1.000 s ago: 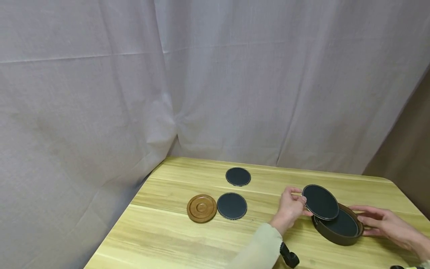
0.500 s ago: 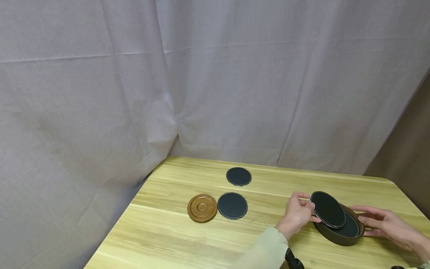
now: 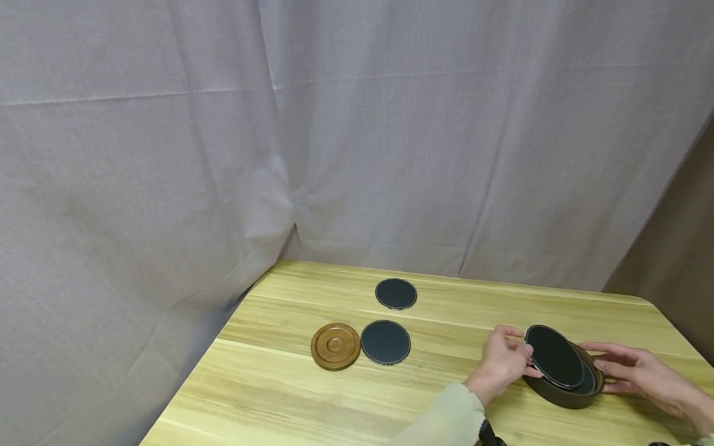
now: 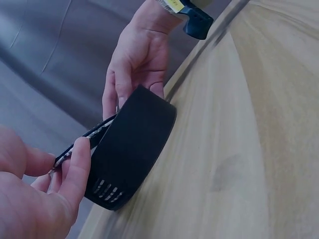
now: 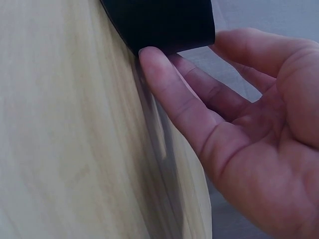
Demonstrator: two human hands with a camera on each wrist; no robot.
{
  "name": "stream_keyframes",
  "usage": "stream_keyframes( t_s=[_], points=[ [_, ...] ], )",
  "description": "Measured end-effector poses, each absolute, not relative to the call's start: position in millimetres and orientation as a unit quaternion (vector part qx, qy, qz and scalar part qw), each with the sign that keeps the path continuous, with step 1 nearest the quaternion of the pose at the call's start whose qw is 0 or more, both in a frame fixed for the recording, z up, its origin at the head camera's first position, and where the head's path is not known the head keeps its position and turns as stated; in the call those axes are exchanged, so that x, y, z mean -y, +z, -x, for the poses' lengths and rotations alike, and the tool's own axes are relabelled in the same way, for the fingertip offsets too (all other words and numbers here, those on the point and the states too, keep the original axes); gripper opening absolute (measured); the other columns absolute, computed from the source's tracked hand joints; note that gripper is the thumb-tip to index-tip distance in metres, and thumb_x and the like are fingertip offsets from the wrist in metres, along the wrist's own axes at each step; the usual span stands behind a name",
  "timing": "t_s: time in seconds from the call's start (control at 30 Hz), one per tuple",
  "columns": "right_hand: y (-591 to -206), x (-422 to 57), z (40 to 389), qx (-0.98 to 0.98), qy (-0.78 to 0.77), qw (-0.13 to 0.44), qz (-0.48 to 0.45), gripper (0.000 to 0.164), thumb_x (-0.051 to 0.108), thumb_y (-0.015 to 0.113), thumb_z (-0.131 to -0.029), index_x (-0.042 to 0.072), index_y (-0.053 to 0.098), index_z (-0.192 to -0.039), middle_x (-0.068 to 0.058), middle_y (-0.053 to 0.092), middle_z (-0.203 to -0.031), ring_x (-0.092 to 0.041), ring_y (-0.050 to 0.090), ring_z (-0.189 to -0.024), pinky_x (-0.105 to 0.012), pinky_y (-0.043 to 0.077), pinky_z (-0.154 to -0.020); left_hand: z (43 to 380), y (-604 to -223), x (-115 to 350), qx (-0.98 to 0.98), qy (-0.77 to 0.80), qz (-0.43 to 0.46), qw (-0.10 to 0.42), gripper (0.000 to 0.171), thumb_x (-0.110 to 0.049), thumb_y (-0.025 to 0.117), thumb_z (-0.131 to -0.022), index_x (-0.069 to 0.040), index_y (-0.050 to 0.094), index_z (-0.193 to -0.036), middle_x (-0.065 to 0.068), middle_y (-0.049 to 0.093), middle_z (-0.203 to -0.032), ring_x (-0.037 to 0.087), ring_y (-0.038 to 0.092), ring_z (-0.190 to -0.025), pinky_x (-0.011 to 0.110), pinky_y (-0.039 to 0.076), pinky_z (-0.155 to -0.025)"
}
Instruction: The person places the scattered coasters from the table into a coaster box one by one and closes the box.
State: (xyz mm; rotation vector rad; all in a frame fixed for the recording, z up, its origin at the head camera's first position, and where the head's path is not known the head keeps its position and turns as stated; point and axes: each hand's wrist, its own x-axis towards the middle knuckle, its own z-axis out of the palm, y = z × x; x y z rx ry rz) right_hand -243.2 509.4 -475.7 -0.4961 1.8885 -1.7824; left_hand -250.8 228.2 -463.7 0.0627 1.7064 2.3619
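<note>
At the right of the table, in the head view, my left hand (image 3: 502,362) pinches the left edge of a round black coaster (image 3: 555,358). The coaster leans over a round, dark coaster holder (image 3: 558,396), its lower right part within the rim. Beneath it another black coaster (image 3: 588,379) partly shows inside. My right hand (image 3: 641,371) grips the holder's right side, thumb at the rim. In the left wrist view, white stitching marks the wall of the black holder (image 4: 134,144). The right wrist view shows my fingertips touching the holder (image 5: 164,25) near its base.
Two black coasters lie flat on the wooden table (image 3: 268,396): one near the middle (image 3: 385,342), the other farther back (image 3: 396,293). A brown wooden round coaster (image 3: 335,346) touches or nearly touches the nearer one. Grey curtains (image 3: 379,155) hang behind the table.
My left hand has moved right and downward, bringing the pinched coaster lower and farther over the holder. It now covers more of the coaster inside. My right hand and the holder stay put.
</note>
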Motion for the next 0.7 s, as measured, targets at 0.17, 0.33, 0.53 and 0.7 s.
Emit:
stream_keyframes(
  t_s=[0.17, 0.33, 0.53, 0.7],
  points=[
    [-475.2, -508.8, 243.7, -0.688, -0.657, 0.246, 0.184, 0.051, 0.000, 0.033, -0.106, 0.033, 0.054, -0.138, 0.016, 0.065, -0.127, -0.008, 0.064, -0.113, -0.035, 0.056, -0.089, 248.3, -464.1, -230.8, -0.598, 0.793, -0.021, 0.115, 0.026, 0.013, 0.058, -0.090, -0.011, 0.051, -0.099, 0.008, 0.055, -0.078, 0.016, 0.049, -0.055, 0.032, 0.055, -0.048],
    [-475.4, -508.3, 244.8, -0.700, -0.650, 0.238, 0.177, 0.050, 0.001, 0.035, -0.105, 0.034, 0.055, -0.137, 0.017, 0.065, -0.125, -0.007, 0.065, -0.111, -0.035, 0.057, -0.088, 247.2, -464.1, -230.9, -0.614, 0.782, -0.014, 0.111, 0.029, 0.014, 0.062, -0.087, -0.013, 0.056, -0.095, 0.005, 0.056, -0.075, 0.014, 0.051, -0.052, 0.028, 0.054, -0.047],
    [-475.7, -508.1, 243.0, -0.713, -0.640, 0.226, 0.176, 0.050, 0.001, 0.036, -0.105, 0.034, 0.055, -0.137, 0.017, 0.066, -0.124, -0.006, 0.065, -0.111, -0.035, 0.057, -0.087, 245.5, -463.9, -227.4, -0.677, 0.729, -0.016, 0.097, 0.028, 0.008, 0.073, -0.081, -0.016, 0.061, -0.089, -0.002, 0.051, -0.067, 0.011, 0.052, -0.045, 0.024, 0.052, -0.046],
    [-475.0, -508.2, 241.8, -0.709, -0.644, 0.229, 0.172, 0.050, 0.001, 0.037, -0.105, 0.034, 0.055, -0.137, 0.016, 0.066, -0.124, -0.006, 0.065, -0.111, -0.034, 0.057, -0.087, 246.9, -464.2, -224.2, -0.738, 0.669, -0.027, 0.085, 0.023, 0.002, 0.077, -0.080, -0.015, 0.065, -0.089, -0.006, 0.049, -0.062, 0.007, 0.048, -0.046, 0.020, 0.047, -0.045]
  ],
)
